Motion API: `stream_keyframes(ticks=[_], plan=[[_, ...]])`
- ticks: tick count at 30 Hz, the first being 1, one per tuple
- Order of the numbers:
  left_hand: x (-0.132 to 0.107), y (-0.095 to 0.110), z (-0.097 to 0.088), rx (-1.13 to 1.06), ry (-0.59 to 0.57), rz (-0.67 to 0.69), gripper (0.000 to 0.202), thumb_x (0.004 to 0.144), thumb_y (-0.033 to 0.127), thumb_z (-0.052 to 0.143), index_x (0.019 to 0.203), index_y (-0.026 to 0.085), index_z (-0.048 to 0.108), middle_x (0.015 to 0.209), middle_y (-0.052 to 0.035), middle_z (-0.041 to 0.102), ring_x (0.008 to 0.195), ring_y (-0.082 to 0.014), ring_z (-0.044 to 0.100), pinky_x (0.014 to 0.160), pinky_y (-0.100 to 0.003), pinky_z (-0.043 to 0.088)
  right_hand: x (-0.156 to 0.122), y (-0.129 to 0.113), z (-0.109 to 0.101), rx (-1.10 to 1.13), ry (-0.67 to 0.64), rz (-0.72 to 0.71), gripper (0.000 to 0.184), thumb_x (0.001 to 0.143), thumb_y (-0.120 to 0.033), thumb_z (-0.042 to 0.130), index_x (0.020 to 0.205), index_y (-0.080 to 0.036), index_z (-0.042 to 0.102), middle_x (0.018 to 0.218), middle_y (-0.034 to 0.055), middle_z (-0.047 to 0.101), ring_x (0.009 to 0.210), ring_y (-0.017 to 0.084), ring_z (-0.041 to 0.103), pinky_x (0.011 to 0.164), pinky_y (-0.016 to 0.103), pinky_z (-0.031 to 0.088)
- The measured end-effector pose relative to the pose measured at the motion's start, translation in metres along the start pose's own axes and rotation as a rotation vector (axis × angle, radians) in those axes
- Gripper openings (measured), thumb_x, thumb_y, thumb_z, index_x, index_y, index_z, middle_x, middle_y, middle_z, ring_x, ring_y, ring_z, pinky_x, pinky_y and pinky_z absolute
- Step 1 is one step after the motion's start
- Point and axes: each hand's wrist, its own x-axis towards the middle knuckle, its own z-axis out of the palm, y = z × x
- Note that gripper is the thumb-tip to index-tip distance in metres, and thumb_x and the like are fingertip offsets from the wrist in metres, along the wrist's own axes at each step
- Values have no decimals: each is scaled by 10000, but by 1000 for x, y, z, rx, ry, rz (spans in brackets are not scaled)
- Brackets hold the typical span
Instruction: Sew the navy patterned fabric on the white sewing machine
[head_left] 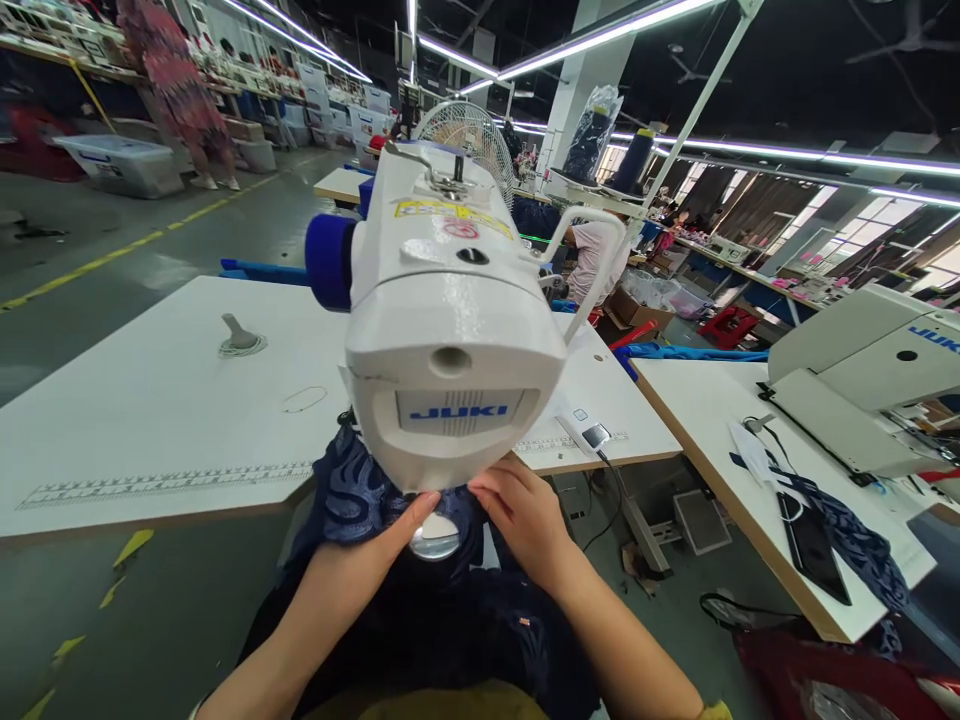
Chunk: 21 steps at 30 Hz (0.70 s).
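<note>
A white JUKI sewing machine (457, 320) with a blue handwheel (330, 262) fills the middle of the head view. Navy patterned fabric (349, 490) is bunched around its front end and hangs down over my lap. My left hand (360, 560) grips this fabric from the left, its thumb stretched along the cloth and the other fingers mostly hidden. From the right, my right hand (525, 515) pinches the fabric close below the machine head. A shiny, rounded metal plate (435, 537) shows between both hands. The needle area is hidden behind the head.
The white table (187, 400) carries a printed ruler, a coiled cord (242, 345) and a small control box (585, 432). To the right, a second table (697, 400) holds another machine (862, 370), a black phone (814, 550) and navy fabric. A person (176, 90) stands at the far left.
</note>
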Motion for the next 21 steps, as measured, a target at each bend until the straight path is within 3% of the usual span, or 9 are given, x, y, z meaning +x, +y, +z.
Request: stream_keyframes(ticks=[3,5,9,12,15,21], plan=[[0,-1,1,4,-27,-62,609,674,583,710,1177,250,627,1324,-71,613,1330,-335,465,1172,-484,294,-3,1,3,-252,42,-326,240,956,-148,486,1017,-246,697,950,42,734,904,163,664,851,281,538],[0,-1,2,6,-29,-78,623,658,596,696,1170,246,631,1335,-72,605,1350,-351,439,1177,-490,283,-3,1,5,-335,69,-435,239,947,-114,500,1047,-226,686,939,41,744,890,161,666,861,273,537],[-1,2,2,17,-16,-68,642,680,574,686,1228,250,596,1373,-61,581,1402,-337,372,1198,-476,242,0,0,8,-464,95,-521,240,947,-116,504,1095,-217,663,935,32,752,861,159,671,832,272,543],[-3,2,1,32,-9,-95,518,703,525,695,1153,274,645,1306,-27,640,1393,-321,396,1208,-471,217,2,-1,9,-523,141,-592,226,922,-109,551,1112,-185,647,907,34,749,838,155,668,795,271,547],[-4,2,0,46,-24,-124,460,714,525,689,1107,288,669,1223,-15,690,1360,-313,450,1185,-460,284,3,-1,9,-534,164,-636,207,900,-91,578,1087,-148,647,895,46,748,827,162,661,752,273,546],[-4,10,0,11,-49,-173,584,704,544,687,1211,260,625,1150,-60,721,1299,-319,518,1140,-489,350,2,3,12,-504,171,-622,256,911,-61,502,1132,-138,606,871,76,718,809,182,644,758,291,547]])
